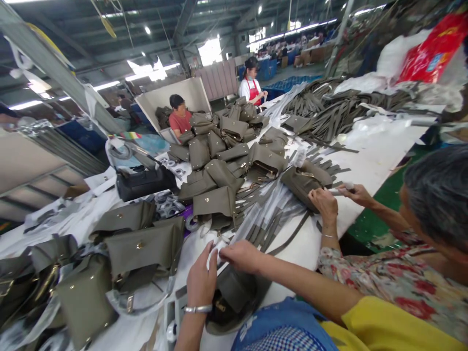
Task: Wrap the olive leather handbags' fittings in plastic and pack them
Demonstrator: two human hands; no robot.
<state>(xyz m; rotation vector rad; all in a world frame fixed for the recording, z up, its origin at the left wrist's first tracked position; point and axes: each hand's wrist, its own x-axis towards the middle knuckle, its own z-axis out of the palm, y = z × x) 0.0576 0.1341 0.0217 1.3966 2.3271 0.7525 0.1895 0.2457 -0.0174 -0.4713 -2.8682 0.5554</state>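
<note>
Low in the middle, my left hand (201,278), with a silver bangle at its wrist, comes up beside an olive handbag (234,297). My right hand (241,256) reaches in from the right and meets it fingertip to fingertip. Between them is a thin white strip (220,254), pinched by both hands; its material is too small to tell. The handbag lies close to my body under my right forearm, a gold fitting showing on its front. A blue checked apron (285,326) covers my lap.
Olive bags (215,202) are heaped along the white table (380,156), with more bags (141,248) at left. Several straps (336,114) lie at the back right. A co-worker in a floral top (387,263) handles a bag (307,183) close on my right. Two people sit beyond.
</note>
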